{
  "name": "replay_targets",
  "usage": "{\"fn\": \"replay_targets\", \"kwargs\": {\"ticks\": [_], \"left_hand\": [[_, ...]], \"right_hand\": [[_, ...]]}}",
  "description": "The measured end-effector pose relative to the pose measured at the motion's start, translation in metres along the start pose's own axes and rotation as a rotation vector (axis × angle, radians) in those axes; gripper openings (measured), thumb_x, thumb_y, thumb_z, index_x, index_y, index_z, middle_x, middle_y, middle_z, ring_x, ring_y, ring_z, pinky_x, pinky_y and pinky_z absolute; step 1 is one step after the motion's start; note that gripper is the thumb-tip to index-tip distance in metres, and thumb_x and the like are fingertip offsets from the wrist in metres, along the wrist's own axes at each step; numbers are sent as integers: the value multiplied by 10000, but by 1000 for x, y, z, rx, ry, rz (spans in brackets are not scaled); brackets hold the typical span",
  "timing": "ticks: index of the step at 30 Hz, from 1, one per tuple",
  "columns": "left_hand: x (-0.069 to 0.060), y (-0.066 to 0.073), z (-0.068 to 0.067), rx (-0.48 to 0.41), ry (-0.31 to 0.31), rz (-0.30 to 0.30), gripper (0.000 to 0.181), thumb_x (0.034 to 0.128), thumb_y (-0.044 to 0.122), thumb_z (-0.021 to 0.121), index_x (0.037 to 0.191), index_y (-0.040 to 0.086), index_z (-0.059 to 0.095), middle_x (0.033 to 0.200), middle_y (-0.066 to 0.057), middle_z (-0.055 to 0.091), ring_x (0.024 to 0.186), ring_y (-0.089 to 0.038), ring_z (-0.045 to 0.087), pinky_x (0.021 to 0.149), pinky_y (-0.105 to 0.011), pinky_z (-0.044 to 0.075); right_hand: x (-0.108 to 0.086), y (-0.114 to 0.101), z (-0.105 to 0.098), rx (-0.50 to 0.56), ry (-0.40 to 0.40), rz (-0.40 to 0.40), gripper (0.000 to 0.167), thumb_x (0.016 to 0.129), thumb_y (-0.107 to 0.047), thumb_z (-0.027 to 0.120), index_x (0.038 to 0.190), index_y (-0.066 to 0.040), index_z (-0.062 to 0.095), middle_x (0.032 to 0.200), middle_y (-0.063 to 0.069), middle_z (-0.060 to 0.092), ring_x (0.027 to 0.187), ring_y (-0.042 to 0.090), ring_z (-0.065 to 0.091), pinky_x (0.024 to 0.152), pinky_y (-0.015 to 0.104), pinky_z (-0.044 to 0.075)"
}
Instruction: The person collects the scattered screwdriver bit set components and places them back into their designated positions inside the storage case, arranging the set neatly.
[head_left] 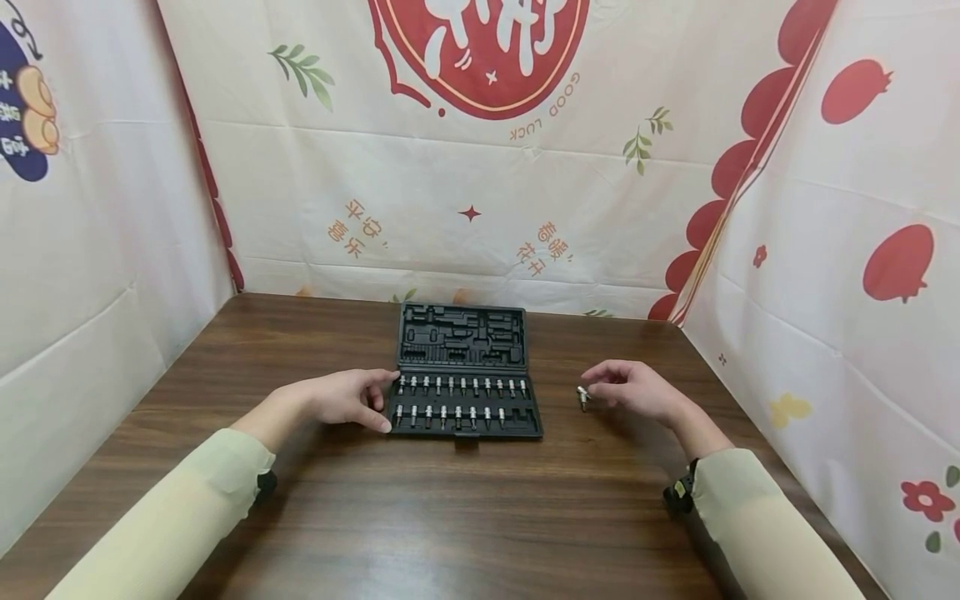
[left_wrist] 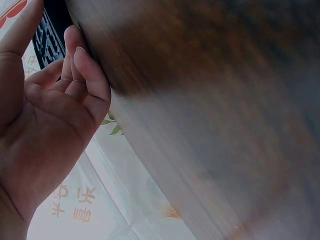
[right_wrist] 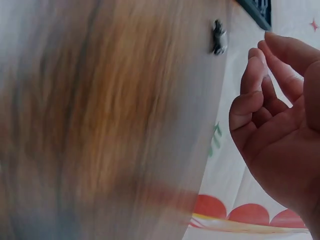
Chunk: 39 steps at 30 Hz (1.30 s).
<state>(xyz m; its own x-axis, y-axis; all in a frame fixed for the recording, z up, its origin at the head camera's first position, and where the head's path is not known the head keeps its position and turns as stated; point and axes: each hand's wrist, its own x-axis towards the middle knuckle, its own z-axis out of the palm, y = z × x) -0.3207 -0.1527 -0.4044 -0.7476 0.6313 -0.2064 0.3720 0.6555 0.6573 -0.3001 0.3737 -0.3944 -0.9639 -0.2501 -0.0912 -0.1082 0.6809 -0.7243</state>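
A black plastic case point(head_left: 468, 423) lies with its lid raised, holding two rows of silver socket bits point(head_left: 457, 412). The right end of its front row has bare slots. My left hand point(head_left: 347, 398) rests at the case's left side, thumb at the front corner and index finger near the hinge. To the right of the case, loose socket bits point(head_left: 582, 398) lie on the table; how many, I cannot tell. My right hand point(head_left: 637, 390) hovers beside them with bent fingers. In the right wrist view these bits point(right_wrist: 218, 37) sit apart from the fingertips, which hold nothing.
The brown wooden table point(head_left: 450, 517) carries the case near its far edge. The moulded lid point(head_left: 462, 337) leans back toward a printed cloth point(head_left: 450, 183) behind the table. More cloth hangs at the left and right sides.
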Motion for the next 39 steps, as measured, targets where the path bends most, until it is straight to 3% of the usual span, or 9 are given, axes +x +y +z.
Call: {"fn": "replay_targets", "kwargs": {"ticks": [3,10,16,22,29,39], "left_hand": [[0,1,0,-4,0,-2,969,953,319,886,1704,20,352,1087,-64,650,936,-174,566,862,-352,461],[-2,1,1,-12,1,-12,961,951,317,889,1699,19,363,1078,-64,651,940,-181,566,858,-356,458],[-1,0,2,-7,0,-8,967,954,320,885,1703,18,353,1077,-62,651,940,-180,566,861,-356,456],[0,-1,2,-7,0,-3,974,952,323,887,1705,19,349,1082,-65,649,938,-179,565,858,-356,459],[1,-2,2,-6,1,-5,980,946,324,892,1703,18,351,1078,-63,653,940,-176,567,861,-352,459],[1,-2,0,-2,4,2,973,947,316,891,1701,13,355,1076,-59,650,942,-175,569,863,-353,459]], "right_hand": [[3,5,-3,-21,-21,1,354,1063,-221,734,1387,-80,712,1077,133,687,932,256,647,819,387,568],[14,14,-8,-34,-107,18,411,1069,-149,702,1477,-118,666,1061,121,645,908,259,590,678,350,488],[19,16,-11,-58,-171,54,421,1066,-108,668,1484,-155,679,1084,111,650,932,270,587,707,357,482],[23,15,-11,-84,-171,96,377,1080,-158,674,1448,-218,727,1045,95,639,886,268,593,699,349,478],[26,16,-6,-90,-183,78,375,1076,-161,687,1448,-171,733,1032,72,664,838,235,569,679,322,460],[28,23,-6,-96,-134,61,295,1062,-136,708,1349,-156,776,1041,73,678,855,231,586,690,327,484]]}}
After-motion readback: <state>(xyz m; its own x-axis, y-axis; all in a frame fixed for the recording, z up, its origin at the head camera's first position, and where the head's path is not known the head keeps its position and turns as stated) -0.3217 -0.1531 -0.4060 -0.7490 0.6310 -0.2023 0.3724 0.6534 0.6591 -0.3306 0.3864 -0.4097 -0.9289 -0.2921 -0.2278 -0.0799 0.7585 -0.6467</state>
